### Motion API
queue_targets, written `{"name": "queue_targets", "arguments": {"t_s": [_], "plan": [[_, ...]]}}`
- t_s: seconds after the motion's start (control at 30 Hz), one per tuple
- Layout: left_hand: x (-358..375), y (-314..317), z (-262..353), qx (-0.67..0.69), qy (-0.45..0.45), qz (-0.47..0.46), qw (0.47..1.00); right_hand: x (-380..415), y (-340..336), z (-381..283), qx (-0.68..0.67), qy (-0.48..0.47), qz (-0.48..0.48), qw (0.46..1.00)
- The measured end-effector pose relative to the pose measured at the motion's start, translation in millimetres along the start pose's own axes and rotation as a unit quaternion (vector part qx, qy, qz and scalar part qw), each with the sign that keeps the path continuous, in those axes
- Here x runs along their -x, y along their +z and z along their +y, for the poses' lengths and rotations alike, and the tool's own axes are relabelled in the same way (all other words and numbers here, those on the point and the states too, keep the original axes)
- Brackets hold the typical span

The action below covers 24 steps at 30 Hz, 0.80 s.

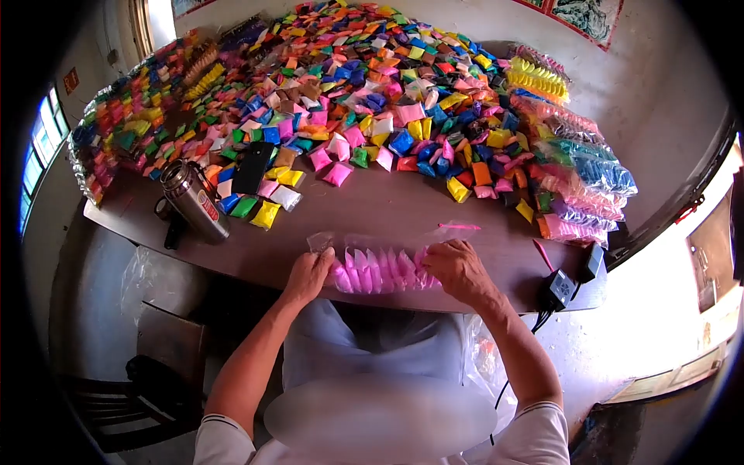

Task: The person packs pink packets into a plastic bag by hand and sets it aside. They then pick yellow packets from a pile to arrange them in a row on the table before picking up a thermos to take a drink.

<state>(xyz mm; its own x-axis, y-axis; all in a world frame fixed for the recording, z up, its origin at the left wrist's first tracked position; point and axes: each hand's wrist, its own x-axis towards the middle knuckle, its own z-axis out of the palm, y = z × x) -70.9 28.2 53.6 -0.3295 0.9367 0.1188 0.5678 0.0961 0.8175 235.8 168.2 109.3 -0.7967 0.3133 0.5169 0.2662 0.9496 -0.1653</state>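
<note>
A clear plastic bag [380, 270] with several pink packets lined up inside lies at the front edge of the table. My left hand [311, 273] grips its left end, thumb on top. At the other end, my right hand [459, 267] has its fingers closed on the bag's plastic. A loose flap of clear film sticks up beside each hand. Just beyond my right hand, a thin pink strip [460, 226] rests on the table.
A big heap of colourful packets [372, 101] covers the table's [341, 209] far side. Filled bags [581, 170] are stacked at right. A steel flask [194, 203] and dark phone [253, 167] stand left. Black boxes with cables [556, 290] sit at the right corner, near a pink stick [542, 254].
</note>
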Motion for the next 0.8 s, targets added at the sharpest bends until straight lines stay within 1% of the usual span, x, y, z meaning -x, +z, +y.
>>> {"name": "queue_targets", "arguments": {"t_s": [0.03,0.07,0.1,0.13,0.17,0.2,0.23,0.27,0.3,0.33,0.37,0.43,0.5,0.53,0.57,0.6,0.63,0.67,0.73,0.77,0.8], "plan": [[-0.8,-2.3,6.6,-0.001,0.000,0.000,1.000,-3.6,1.3,6.1,-0.012,-0.005,-0.025,1.000],[-0.1,-4.5,14.4,0.043,-0.033,-0.007,0.998,-7.2,6.5,14.5,-0.012,-0.004,-0.023,1.000],[-0.8,-7.0,22.3,0.087,-0.066,-0.013,0.994,-14.4,10.9,22.2,-0.039,-0.014,-0.018,0.999],[-3.5,-6.7,18.7,0.085,-0.066,-0.012,0.994,-19.4,13.9,28.2,-0.067,-0.025,-0.014,0.997],[-7.4,-5.0,10.0,0.096,-0.036,0.011,0.995,-21.5,15.4,33.6,-0.068,-0.026,-0.013,0.997],[-9.7,-6.0,6.4,0.105,-0.006,0.035,0.994,-26.3,13.3,34.2,-0.094,0.014,-0.072,0.993],[-11.1,-6.7,3.2,0.102,-0.008,0.038,0.994,-30.3,11.8,33.6,-0.120,0.054,-0.129,0.983],[-12.2,-6.7,0.0,0.108,-0.017,0.059,0.992,-32.9,10.4,32.6,-0.124,0.052,-0.129,0.983],[-12.7,-8.7,-1.9,0.114,-0.026,0.080,0.990,-35.2,8.9,32.0,-0.111,0.090,-0.180,0.973],[-12.6,-11.8,-5.4,0.110,-0.027,0.082,0.990,-36.3,9.1,32.3,-0.097,0.128,-0.231,0.960],[-12.4,-14.7,-8.8,0.109,-0.026,0.094,0.989,-34.7,11.8,33.6,-0.100,0.126,-0.230,0.960],[-12.0,-18.3,-8.4,0.106,-0.024,0.106,0.988,-30.6,15.6,34.3,-0.160,0.143,-0.172,0.961],[-11.4,-18.6,-3.0,0.062,0.013,0.134,0.989,-31.6,14.9,35.5,-0.160,0.151,-0.185,0.958],[-10.0,-18.3,6.2,0.061,0.013,0.135,0.989,-33.6,13.2,34.0,-0.161,0.158,-0.199,0.954],[-8.1,-16.8,17.3,0.048,0.043,0.147,0.987,-35.4,11.2,30.9,-0.161,0.157,-0.197,0.954],[-6.2,-16.7,29.6,0.034,0.074,0.158,0.984,-37.8,8.1,26.1,-0.141,0.177,-0.198,0.954],[-4.5,-18.0,40.3,0.004,0.058,0.140,0.988,-38.7,6.9,23.1,-0.120,0.197,-0.198,0.953],[-5.9,-15.5,44.9,0.002,0.059,0.140,0.988,-37.7,12.8,25.2,-0.121,0.197,-0.197,0.953],[-8.3,-9.1,51.9,0.007,0.125,0.130,0.984,-37.1,23.3,26.6,-0.147,0.106,-0.147,0.972],[-9.5,-6.0,53.1,0.009,0.117,0.109,0.987,-34.0,27.4,26.1,-0.147,0.107,-0.146,0.972],[-11.9,-2.0,51.1,0.009,0.119,0.108,0.987,-38.5,25.8,14.9,-0.142,0.091,-0.121,0.978]]}}
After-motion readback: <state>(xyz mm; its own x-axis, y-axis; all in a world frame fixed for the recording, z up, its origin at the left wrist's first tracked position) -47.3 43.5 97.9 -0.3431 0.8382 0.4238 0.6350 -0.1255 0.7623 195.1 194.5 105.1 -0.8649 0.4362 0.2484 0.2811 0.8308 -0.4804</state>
